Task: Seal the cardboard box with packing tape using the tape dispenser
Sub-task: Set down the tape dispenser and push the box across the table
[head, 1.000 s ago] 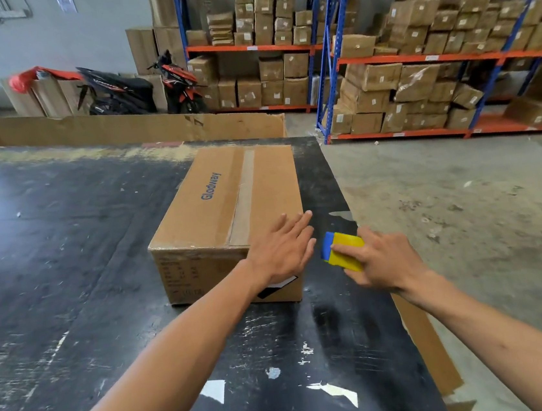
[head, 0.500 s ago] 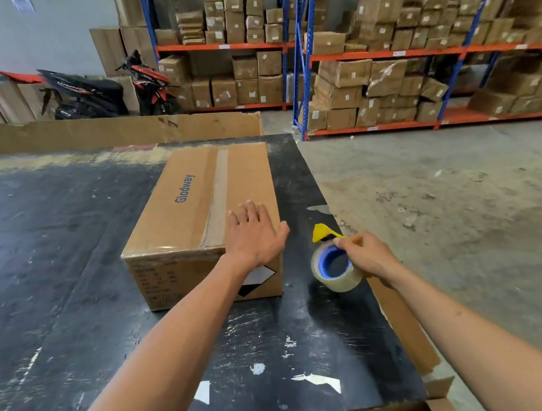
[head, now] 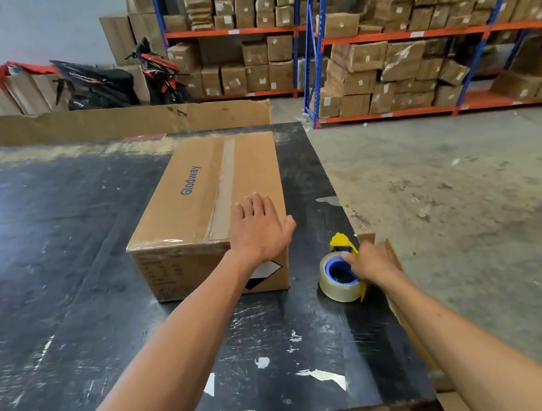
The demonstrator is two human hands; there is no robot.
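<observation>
A brown cardboard box [head: 192, 204] printed "Glodway" lies on the black table [head: 66, 262], with a strip of tape running along its top seam. My left hand [head: 258, 228] rests flat on the box's near right corner, fingers spread. To the right of the box, the tape dispenser [head: 340, 273], yellow and blue with a clear tape roll, touches the table near its right edge. My right hand [head: 372, 263] grips the dispenser from the right side.
The table's right edge runs just beyond the dispenser, with a cardboard sheet [head: 406, 308] leaning against it and concrete floor [head: 465, 200] beyond. A long cardboard wall [head: 101, 123] borders the table's far side. Shelves of boxes [head: 398, 55] and a parked motorbike [head: 120, 80] stand behind.
My right hand has lowered the dispenser from beside the box's corner down to the table near the right edge. My left hand has slid slightly further onto the box top.
</observation>
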